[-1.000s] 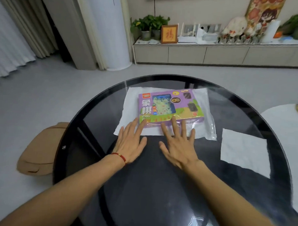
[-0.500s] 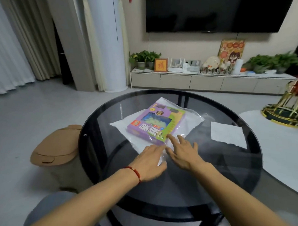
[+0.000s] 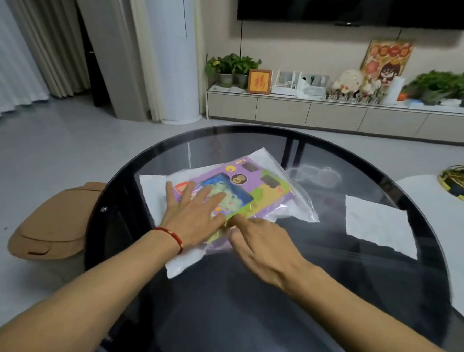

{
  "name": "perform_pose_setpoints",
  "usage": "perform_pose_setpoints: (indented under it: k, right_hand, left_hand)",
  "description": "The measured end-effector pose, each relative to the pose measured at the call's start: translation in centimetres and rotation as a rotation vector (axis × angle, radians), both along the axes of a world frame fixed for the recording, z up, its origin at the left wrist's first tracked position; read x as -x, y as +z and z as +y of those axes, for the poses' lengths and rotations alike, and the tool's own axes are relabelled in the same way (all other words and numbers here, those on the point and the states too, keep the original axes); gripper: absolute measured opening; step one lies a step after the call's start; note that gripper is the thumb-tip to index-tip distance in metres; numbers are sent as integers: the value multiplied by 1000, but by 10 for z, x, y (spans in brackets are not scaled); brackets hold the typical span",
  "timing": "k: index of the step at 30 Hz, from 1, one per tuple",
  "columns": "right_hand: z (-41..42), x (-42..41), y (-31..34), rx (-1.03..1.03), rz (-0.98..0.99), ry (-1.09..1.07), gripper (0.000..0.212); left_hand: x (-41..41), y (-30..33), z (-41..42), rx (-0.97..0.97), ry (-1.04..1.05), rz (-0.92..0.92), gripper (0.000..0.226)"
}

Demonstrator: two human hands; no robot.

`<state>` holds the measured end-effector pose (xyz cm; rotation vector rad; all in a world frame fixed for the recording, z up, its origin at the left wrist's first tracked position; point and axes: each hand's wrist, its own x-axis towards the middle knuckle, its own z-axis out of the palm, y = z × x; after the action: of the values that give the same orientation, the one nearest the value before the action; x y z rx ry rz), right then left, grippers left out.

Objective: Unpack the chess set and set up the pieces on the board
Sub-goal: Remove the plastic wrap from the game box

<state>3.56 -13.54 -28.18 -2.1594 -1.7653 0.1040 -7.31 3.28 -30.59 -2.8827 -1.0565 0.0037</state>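
A purple and green chess set box (image 3: 262, 183) lies flat inside a clear plastic bag (image 3: 298, 208) on the round dark glass table (image 3: 247, 296), turned at an angle. My left hand (image 3: 194, 214), with a red string at the wrist, lies flat on top of the bagged box with fingers spread. My right hand (image 3: 260, 243) rests at the box's near edge, its fingertips touching the bag; the hand is blurred. No chess pieces or board are in sight.
A white paper sheet (image 3: 377, 224) lies on the table to the right. A tan lidded bin (image 3: 53, 226) stands on the floor left of the table. A white round table (image 3: 442, 211) with a gold stand (image 3: 459, 180) is at the far right.
The bagged box has been turned further and pulled nearer. My left hand has gone from the table's near side onto the top of the box. My right hand stays at its near edge.
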Motion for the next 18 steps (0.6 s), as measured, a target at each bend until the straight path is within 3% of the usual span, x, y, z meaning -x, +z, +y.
perform_pose_setpoints:
  k: [2, 4, 6, 9, 14, 18]
  right_hand:
    - [12, -24, 3, -163, 54, -88, 40]
    - [21, -64, -3, -298, -81, -245, 30]
    - [24, -100, -14, -191, -146, -443, 33]
    - [27, -122, -31, 1, -6, -624, 37]
    - [27, -116, -23, -55, 427, -621, 35]
    - [19, -117, -16, -72, 537, -618, 24]
  left_hand:
    - [-1, 8, 18, -49, 25, 34, 57]
    - [0, 14, 37, -47, 42, 70, 51]
    - [-1, 15, 52, 38, 45, 113, 58]
    - [0, 12, 72, 109, -65, 83, 70]
    - [1, 0, 90, 217, -269, -237, 63]
    - [7, 9, 81, -113, -224, -261, 45]
